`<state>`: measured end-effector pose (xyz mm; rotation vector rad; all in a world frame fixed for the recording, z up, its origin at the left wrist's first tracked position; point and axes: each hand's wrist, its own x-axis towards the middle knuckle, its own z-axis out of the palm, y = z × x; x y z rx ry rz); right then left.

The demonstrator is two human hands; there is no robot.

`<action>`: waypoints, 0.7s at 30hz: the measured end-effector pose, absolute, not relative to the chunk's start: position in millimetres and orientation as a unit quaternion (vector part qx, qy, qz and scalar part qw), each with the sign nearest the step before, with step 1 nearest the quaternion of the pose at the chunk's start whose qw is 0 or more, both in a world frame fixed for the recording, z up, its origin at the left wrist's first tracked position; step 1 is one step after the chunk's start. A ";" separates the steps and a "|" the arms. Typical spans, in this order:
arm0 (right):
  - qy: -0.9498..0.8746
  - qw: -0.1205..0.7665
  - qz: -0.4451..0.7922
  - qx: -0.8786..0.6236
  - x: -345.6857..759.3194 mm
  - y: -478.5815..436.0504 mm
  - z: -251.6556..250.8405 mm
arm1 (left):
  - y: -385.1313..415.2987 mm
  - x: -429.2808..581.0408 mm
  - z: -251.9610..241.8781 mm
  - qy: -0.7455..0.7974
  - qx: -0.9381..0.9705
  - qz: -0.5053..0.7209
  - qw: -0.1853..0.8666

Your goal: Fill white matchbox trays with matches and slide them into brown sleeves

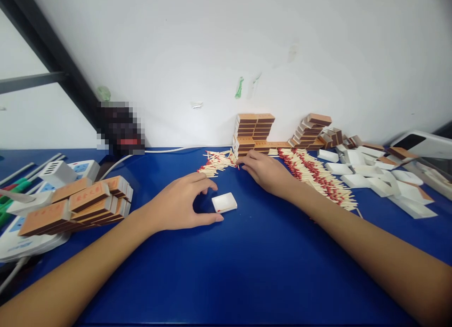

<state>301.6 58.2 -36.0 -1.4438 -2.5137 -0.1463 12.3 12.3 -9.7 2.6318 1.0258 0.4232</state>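
Observation:
A small white matchbox tray point(224, 202) lies on the blue table point(247, 270). My left hand point(180, 202) curves round its left side with thumb and fingers apart, close to the tray; I cannot tell if it touches. My right hand point(266, 171) rests palm down further back, fingertips bent into a pile of red-tipped matches point(217, 163). Whether it pinches any match is hidden.
A long heap of matches point(318, 176) runs right of my right arm. Stacked brown matchboxes point(254, 131) stand at the wall, more lie at the left point(84, 204). White empty trays point(381, 181) scatter at the right. Power strips point(70, 169) sit far left.

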 end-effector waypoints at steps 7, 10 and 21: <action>-0.869 0.158 -0.018 -0.468 304.8 56.7 -39.6 | 9.7 13.5 -11.9 0.341 0.921 0.140 0.124; -0.866 0.164 -0.012 -0.473 306.9 58.7 -40.5 | 9.0 13.9 -12.4 0.338 0.922 0.144 0.125; -0.864 0.156 0.083 -0.471 320.4 50.9 -28.1 | 9.1 13.9 -13.5 0.334 0.923 0.143 0.127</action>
